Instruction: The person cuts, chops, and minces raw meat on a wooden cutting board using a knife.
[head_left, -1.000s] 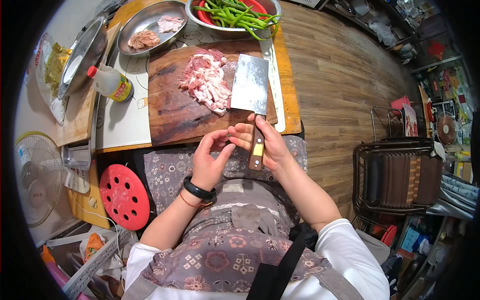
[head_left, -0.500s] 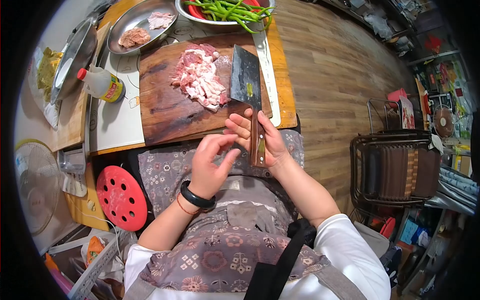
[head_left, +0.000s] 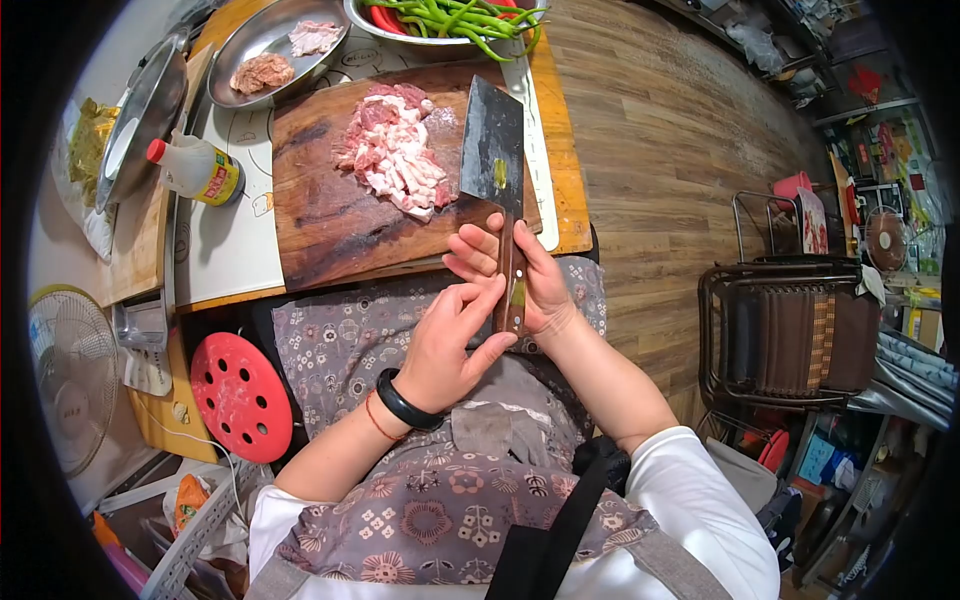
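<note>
The right hand (head_left: 548, 298) is closed around the wooden handle of a cleaver (head_left: 486, 145), its thumb along 1 side; that grip probably steadies the raised blade. The cleaver slants over the right part of the cutting board (head_left: 320, 225), its handle reaching past the board's near edge. The left hand (head_left: 440, 345), half open, meets the lower handle with its thumb and fingertips, perhaps to feel or support it; whether it pinches the handle, I cannot tell.

Cut meat (head_left: 400, 165) is heaped at the middle of the board, left of the blade, likely gathered there so it stays off the edges. Beyond the board's far left corner, a metal dish (head_left: 254, 42) holds 2 separate portions, a minced-looking lump (head_left: 262, 73) and a paler piece (head_left: 315, 37), seemingly set apart from the heap. Beyond the board's far edge, a bowl (head_left: 430, 42) contains long green peppers (head_left: 470, 18). A red-capped bottle (head_left: 205, 172) stands left of the board, apparently within easy reach.
</note>
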